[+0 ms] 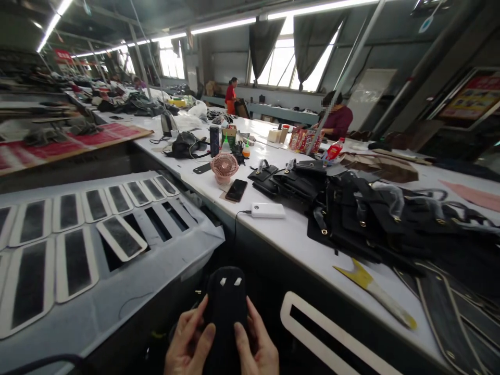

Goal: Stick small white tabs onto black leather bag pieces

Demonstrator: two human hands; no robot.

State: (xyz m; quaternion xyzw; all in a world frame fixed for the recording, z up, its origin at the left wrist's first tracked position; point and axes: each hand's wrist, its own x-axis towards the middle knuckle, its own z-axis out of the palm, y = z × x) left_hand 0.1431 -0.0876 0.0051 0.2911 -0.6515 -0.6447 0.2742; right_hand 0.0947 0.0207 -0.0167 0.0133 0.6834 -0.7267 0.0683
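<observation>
A long black piece (225,317) with a rounded top end and two small white marks is held upright at the bottom middle. My left hand (190,336) grips its left edge, thumb on the near face. On the right edge my right hand (257,338) holds it in the same way. The lower end of the piece runs out of the picture. To the right of my hands lies a cream-coloured frame (324,333) with a long slot. Left of them, light-edged panels with dark centres (77,263) lie in rows on a grey surface (156,271).
Along the white table (265,237) are a white power bank (267,210), a phone (236,190), a pink fan (224,166), a pile of black bags (363,208) and a yellow-handled tool (375,291). Two people (339,120) are farther back.
</observation>
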